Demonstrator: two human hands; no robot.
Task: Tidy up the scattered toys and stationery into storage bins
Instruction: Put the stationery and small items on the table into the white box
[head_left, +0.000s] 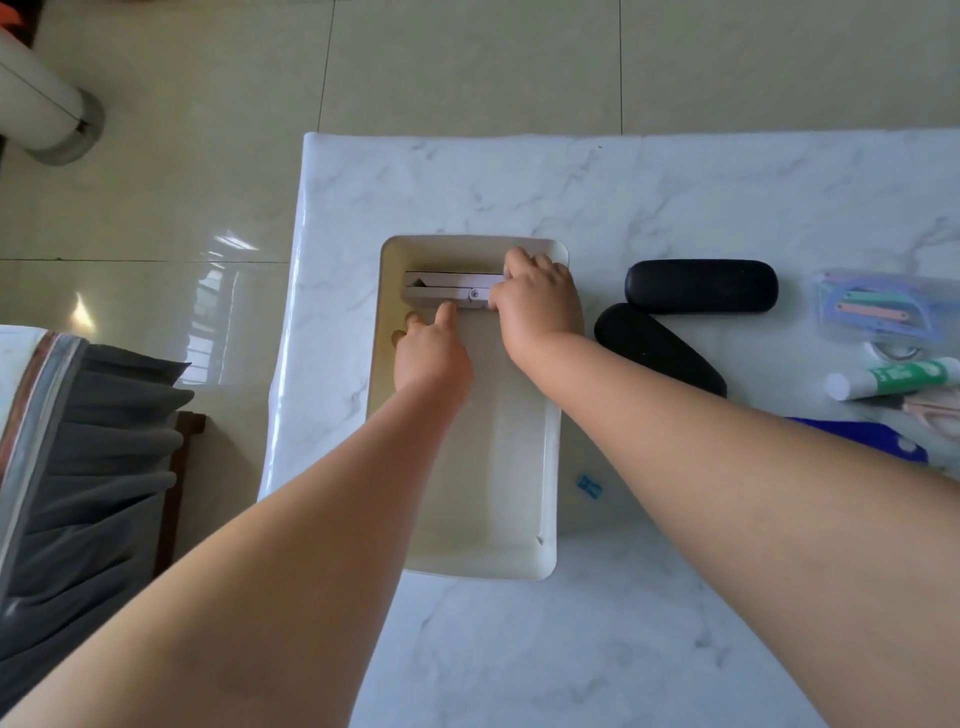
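A white rectangular storage bin (548, 467) stands on the marble table. Inside it, at the far end, lies a flat grey stationery tool (447, 287) with a small screw. My right hand (537, 301) reaches over the bin's right rim and grips the tool's right end. My left hand (431, 353) is inside the bin just in front of the tool, its fingers straight, one fingertip touching the tool's near edge.
Right of the bin lie two black cases (701, 286) (654, 348), a clear pouch of coloured rulers (878, 306), a green and white glue stick (893, 376), pink scissors (930, 410), a blue object (872, 436) and a small blue sharpener (589, 486). A chair with grey cloth (88, 467) stands at the left.
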